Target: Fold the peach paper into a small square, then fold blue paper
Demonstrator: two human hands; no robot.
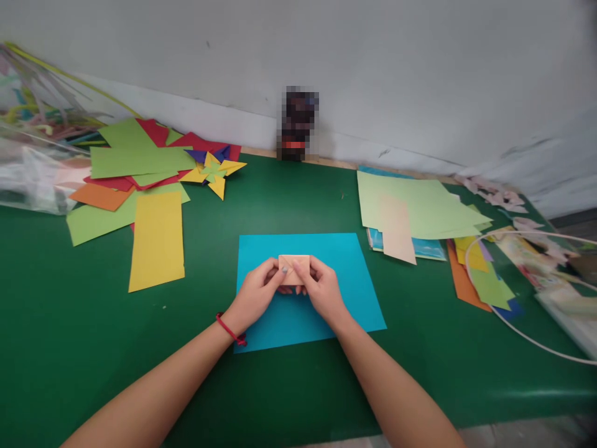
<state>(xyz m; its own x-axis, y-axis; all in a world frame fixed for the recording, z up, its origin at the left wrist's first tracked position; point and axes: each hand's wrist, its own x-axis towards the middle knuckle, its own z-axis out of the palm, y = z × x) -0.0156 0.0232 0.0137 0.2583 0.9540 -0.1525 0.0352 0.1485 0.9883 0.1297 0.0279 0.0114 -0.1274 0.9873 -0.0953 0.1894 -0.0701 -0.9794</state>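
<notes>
A small peach-coloured piece of folded paper [295, 261], creased with diagonal lines, is held level between both hands. My left hand [258, 287] pinches its left edge, thumb on top and fingers beneath. At the right edge my right hand [326, 290] grips it the same way, its thumb lying over the creases. Both hands are over a blue sheet of paper [345, 267] on the green table [200, 361]. The underside of the folded paper and most of the fingertips are hidden.
Green, red and orange sheets [140, 155] lie heaped at left, with a yellow sheet [158, 242] and a folded paper star [213, 171]. Pale green sheets [420, 202] and a peach strip [398, 233] lie at right. A white cable [471, 274] loops there. A pixelated dark object [298, 118] leans against the wall.
</notes>
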